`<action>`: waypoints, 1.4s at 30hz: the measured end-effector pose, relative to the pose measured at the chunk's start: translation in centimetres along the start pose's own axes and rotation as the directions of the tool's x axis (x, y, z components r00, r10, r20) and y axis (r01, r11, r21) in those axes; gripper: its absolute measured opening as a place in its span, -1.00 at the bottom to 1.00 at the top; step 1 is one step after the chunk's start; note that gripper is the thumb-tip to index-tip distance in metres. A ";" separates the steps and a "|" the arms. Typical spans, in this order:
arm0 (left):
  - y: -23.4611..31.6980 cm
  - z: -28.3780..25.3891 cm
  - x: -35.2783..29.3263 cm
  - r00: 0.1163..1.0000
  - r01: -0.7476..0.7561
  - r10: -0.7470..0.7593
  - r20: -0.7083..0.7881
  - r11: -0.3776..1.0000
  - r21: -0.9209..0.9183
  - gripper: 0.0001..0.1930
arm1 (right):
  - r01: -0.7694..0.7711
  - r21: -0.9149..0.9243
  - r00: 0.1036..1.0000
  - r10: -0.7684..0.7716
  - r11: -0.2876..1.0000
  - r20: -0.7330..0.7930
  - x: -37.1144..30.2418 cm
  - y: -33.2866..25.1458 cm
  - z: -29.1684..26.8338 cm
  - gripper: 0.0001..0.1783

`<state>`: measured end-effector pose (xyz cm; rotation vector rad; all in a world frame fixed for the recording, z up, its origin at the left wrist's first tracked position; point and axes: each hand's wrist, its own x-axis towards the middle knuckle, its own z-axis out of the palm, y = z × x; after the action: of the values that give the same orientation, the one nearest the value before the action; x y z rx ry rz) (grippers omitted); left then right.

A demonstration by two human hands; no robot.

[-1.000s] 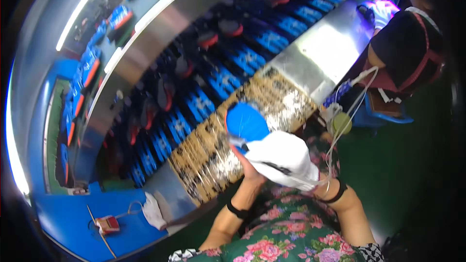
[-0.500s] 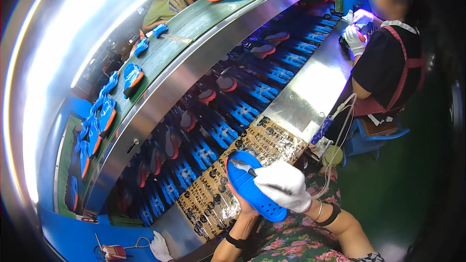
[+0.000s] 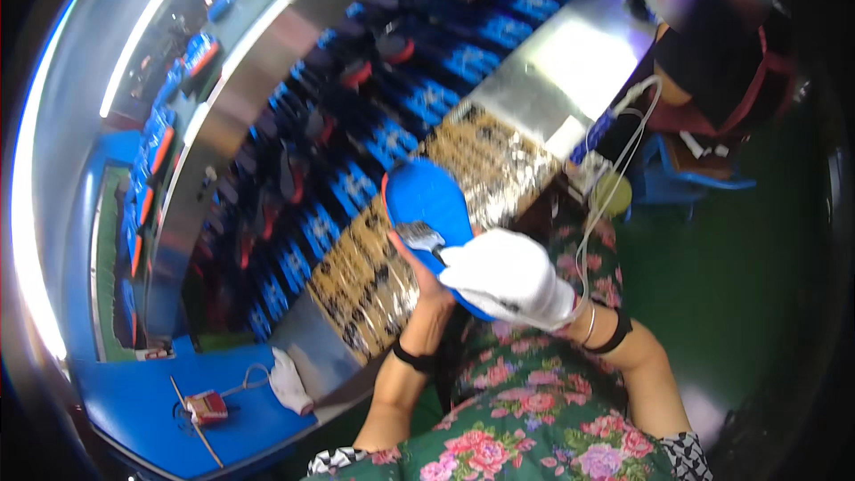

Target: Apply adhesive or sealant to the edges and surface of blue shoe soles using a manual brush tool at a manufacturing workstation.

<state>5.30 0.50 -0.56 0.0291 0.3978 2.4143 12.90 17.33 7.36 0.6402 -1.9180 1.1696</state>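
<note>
My bare left hand [image 3: 426,283] is wrapped round the left edge of a blue shoe sole [image 3: 429,194] with an orange rim, holding it tilted above the taped cardboard. My right hand [image 3: 508,276], in a white glove, is closed round a brush. The dark, flat bristles of that brush [image 3: 419,235] lie against the sole's upper face, near its left edge. The glove covers the sole's lower right part and most of the brush handle. Both hands are somewhat blurred.
Taped brown cardboard [image 3: 365,276] covers part of the metal ledge [image 3: 579,53]. Beyond it run blue holders carrying soles, and a raised belt with blue soles. A white glove [image 3: 289,381] and red box [image 3: 207,407] lie at lower left. A co-worker [image 3: 712,53] sits right, near white cables [image 3: 637,134].
The view has shifted, showing more of the blue surface at lower left. The brush has moved from near the sole's far end down toward its left edge. Both hands keep their holds.
</note>
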 end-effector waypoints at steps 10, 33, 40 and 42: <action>0.3 0.5 0.6 0.998 0.010 -0.024 0.065 0.978 0.206 0.19 | -0.018 -0.015 1.000 0.018 1.000 -0.008 -0.9 -0.1 0.5 -0.70; 1.3 0.2 1.7 0.989 -0.122 0.110 0.097 0.985 0.122 0.13 | -0.350 0.431 0.927 0.374 0.832 0.032 -2.5 -0.5 -0.3 -0.79; 1.5 1.7 2.4 0.985 -0.161 0.170 -0.010 0.950 0.266 0.10 | -0.134 0.137 0.984 0.148 0.982 -0.098 -2.7 0.3 -0.5 -0.75; 1.5 1.7 2.6 0.986 -0.153 0.166 -0.022 0.949 0.274 0.09 | -0.136 0.185 0.988 0.146 0.973 -0.045 -2.9 -0.5 -0.3 -0.74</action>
<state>2.54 1.56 1.29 0.1336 0.7727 2.5040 15.01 17.37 5.32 0.5653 -1.8457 1.4500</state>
